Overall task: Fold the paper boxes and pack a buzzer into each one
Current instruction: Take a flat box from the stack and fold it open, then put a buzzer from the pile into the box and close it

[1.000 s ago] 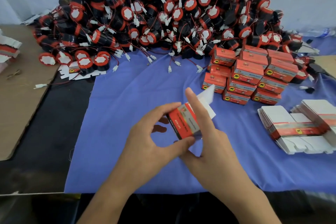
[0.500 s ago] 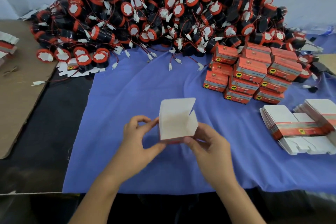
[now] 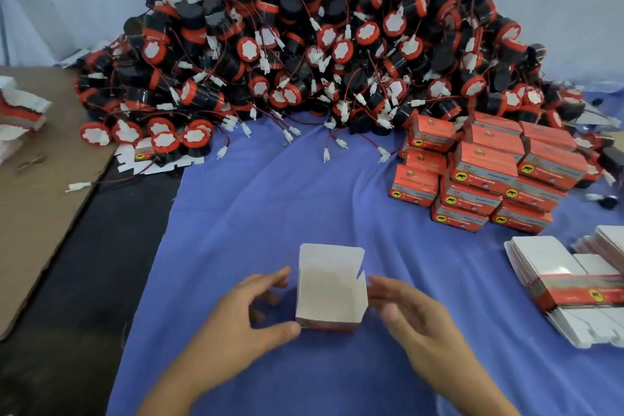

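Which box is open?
The box between the left hand and right hand: its lid flap stands up, showing the white inside. The orange boxes stacked at the right are all closed.

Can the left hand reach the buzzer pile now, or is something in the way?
Probably yes. The left hand is open beside the open paper box, and only bare blue cloth lies between it and the buzzer pile.

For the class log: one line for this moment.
box: upright, open, empty | left hand: thumb touches box | right hand: beside box | next: likely add buzzer
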Demonstrator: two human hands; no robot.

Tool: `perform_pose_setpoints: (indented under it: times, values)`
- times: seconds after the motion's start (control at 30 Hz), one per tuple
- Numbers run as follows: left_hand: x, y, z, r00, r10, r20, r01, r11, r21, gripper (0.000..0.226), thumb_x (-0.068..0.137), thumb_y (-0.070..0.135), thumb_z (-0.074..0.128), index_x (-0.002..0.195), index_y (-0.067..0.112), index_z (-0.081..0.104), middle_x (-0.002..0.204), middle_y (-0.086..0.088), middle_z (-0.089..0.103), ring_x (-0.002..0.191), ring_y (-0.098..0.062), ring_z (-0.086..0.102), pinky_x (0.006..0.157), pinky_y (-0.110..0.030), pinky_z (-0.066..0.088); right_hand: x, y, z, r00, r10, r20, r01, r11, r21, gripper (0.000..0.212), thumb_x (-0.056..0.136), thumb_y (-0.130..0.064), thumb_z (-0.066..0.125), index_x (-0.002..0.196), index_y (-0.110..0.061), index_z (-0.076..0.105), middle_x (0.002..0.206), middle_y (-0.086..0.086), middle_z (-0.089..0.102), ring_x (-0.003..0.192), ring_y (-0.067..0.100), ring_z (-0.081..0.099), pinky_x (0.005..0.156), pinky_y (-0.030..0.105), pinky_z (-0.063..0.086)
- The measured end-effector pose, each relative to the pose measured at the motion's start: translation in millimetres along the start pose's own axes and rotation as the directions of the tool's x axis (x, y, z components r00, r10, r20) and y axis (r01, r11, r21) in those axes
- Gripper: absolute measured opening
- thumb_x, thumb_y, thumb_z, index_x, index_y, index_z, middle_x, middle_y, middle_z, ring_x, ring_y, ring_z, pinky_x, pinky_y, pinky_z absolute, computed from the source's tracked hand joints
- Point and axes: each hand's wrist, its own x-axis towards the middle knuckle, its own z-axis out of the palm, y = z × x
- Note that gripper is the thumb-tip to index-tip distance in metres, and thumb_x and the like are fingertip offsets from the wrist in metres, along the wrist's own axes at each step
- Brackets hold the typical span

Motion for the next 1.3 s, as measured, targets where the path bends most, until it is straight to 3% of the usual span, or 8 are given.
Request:
perform_pose_setpoints:
  times: [0.27,0.5,0.67,0.8,0.87,0.97,1.07,1.3]
  values:
    - [63,32,-26,0.983,-0.031,-0.178,-0.055,0.888,-0.457,0.036,0.099,0.008,0.065,0.127,0.031,0.069,0.120,0.023,0.073,0.115,0.009,0.064,0.085,-0.003,0.048,116,-40,0,0.990,0.118,0.081,-0.139,0.924,0.356,0.068,0.092,-0.066,0.045,0.139,-0.018,0.060,0.136,-0.008,0.068,0.129,0.007,0.061,0.103,0.023,0.052]
    - [200,51,-32,0.967,-0.072,-0.246,-0.080,0.826,-0.557,0.041,0.104,0.004,0.056,0.141,0.020,0.060,0.141,0.008,0.064,0.126,0.001,0.059,0.110,-0.025,0.046,254,-74,49,0.989,0.135,0.061,-0.148,0.927,0.343,0.047,0.109,-0.023,0.049,0.155,-0.013,0.041,0.159,-0.001,0.044,0.141,0.013,0.048,0.110,0.031,0.047]
    - [318,64,-36,0.964,-0.100,-0.246,-0.085,0.760,-0.644,0.054,0.105,-0.002,0.045,0.157,0.012,0.040,0.158,0.000,0.045,0.141,-0.018,0.048,0.107,-0.031,0.047,361,-88,72,0.994,0.109,-0.014,-0.103,0.969,0.226,0.070,0.103,0.010,0.041,0.164,-0.016,0.018,0.169,0.008,0.023,0.153,0.026,0.030,0.108,0.030,0.045]
    - [392,76,-46,0.947,-0.192,-0.259,-0.093,0.607,-0.789,0.045,0.101,-0.002,0.047,0.122,0.034,0.062,0.104,0.008,0.071,0.093,-0.020,0.061,0.074,-0.038,0.051,433,-97,72,0.997,0.016,-0.081,-0.008,0.995,0.097,0.087,0.098,0.011,0.045,0.164,-0.029,0.004,0.146,0.013,0.051,0.105,0.028,0.062,0.062,0.026,0.053]
    - [414,79,-51,0.939,-0.233,-0.253,-0.062,0.609,-0.791,0.053,0.102,0.008,0.053,0.149,0.032,0.046,0.126,0.003,0.061,0.094,-0.015,0.062,0.071,-0.032,0.052,459,-97,67,0.995,-0.024,-0.099,0.025,1.000,0.009,0.092,0.099,0.007,0.047,0.163,-0.039,0.000,0.131,0.014,0.061,0.093,0.030,0.066,0.069,0.040,0.056]
    - [431,78,-51,0.948,-0.237,-0.210,-0.045,0.556,-0.830,0.069,0.099,0.020,0.066,0.156,0.038,0.031,0.145,0.008,0.051,0.103,-0.015,0.063,0.069,-0.030,0.053,475,-88,62,0.991,-0.069,-0.114,0.054,0.991,-0.124,0.085,0.099,0.001,0.049,0.163,-0.038,0.010,0.140,0.012,0.062,0.120,0.028,0.064,0.101,0.043,0.055]
    - [436,70,-45,0.911,-0.296,-0.288,-0.095,0.528,-0.844,0.054,0.096,0.023,0.073,0.141,0.032,0.045,0.137,-0.001,0.062,0.113,-0.025,0.067,0.090,-0.045,0.060,470,-80,58,0.982,-0.129,-0.141,0.101,0.976,-0.190,0.070,0.096,-0.004,0.058,0.157,-0.029,0.037,0.133,0.001,0.064,0.109,0.017,0.067,0.084,0.021,0.056]
    - [386,66,-22,0.919,-0.188,-0.345,-0.146,0.652,-0.744,0.033,0.091,0.015,0.079,0.114,0.030,0.060,0.126,-0.004,0.065,0.116,-0.024,0.066,0.082,-0.037,0.062,394,-74,45,0.976,-0.012,-0.216,0.007,1.000,-0.025,0.039,0.095,-0.001,0.062,0.131,-0.015,0.055,0.112,0.003,0.069,0.101,0.020,0.068,0.090,0.041,0.058]
